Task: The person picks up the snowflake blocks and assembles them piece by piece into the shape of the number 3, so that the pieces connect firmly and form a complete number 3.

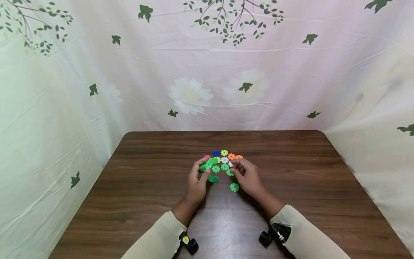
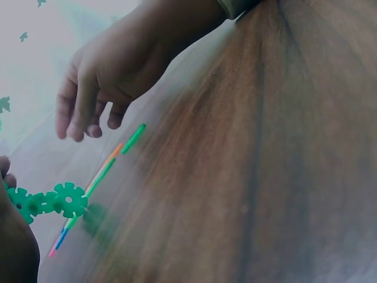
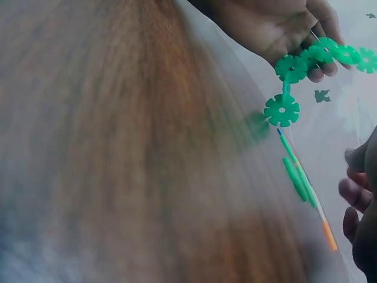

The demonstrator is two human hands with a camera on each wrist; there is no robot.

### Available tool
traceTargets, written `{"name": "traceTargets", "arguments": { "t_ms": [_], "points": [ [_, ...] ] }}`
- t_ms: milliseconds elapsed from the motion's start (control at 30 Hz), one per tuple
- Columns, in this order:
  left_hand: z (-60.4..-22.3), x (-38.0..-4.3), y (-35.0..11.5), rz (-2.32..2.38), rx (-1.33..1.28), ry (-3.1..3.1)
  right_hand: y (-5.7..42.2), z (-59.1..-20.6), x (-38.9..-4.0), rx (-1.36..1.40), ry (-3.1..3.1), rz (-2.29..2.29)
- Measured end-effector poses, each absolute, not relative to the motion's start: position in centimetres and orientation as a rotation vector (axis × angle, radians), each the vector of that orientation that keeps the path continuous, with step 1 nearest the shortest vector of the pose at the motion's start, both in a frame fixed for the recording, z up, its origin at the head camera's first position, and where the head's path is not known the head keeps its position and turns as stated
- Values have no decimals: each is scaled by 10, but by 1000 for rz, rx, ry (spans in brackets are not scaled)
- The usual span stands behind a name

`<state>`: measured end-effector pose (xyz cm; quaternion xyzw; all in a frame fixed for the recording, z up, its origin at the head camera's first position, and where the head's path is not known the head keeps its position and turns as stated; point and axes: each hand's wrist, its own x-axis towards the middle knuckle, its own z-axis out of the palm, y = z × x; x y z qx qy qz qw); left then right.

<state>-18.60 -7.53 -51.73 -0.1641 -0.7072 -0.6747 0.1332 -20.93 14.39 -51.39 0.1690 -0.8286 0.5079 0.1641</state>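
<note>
My left hand grips a chain of green interlocking snowflake discs joined edge to edge. In the right wrist view the chain runs sideways across the fingers, and one end hangs down above the table. My right hand hovers over the right side of the loose discs, its fingers loosely bent with nothing between them. Below its fingers lie loose green discs, and a single green disc rests nearer to me.
Behind the green discs lie a blue disc, a yellow disc, a white disc, orange discs and a pink disc. All rest on a dark wooden table. A patterned cloth hangs behind it.
</note>
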Motion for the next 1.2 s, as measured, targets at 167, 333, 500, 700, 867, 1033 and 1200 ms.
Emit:
{"name": "traceTargets", "arguments": {
  "t_ms": [167,333,500,700,867,1033,1200],
  "points": [
    [-517,-186,-75,-2016,-478,-2063,146,-519,-210,452,-2459,1372],
    [-516,-186,-75,-2029,-500,-2052,148,-521,-212,408,-2561,1317],
    [-515,-187,-75,-2031,-491,-2071,149,-520,-213,384,-2652,1266],
    [-517,-188,-74,-1986,-462,-2101,148,-519,-214,375,-2701,1224],
    [-517,-188,-74,-1969,-446,-2103,148,-519,-213,364,-2729,1195],
    [-517,-187,-74,-1959,-454,-2100,147,-521,-213,358,-2732,1180],
    [-517,-186,-74,-1910,-431,-2112,146,-520,-212,359,-2736,1183]
  ]
}}
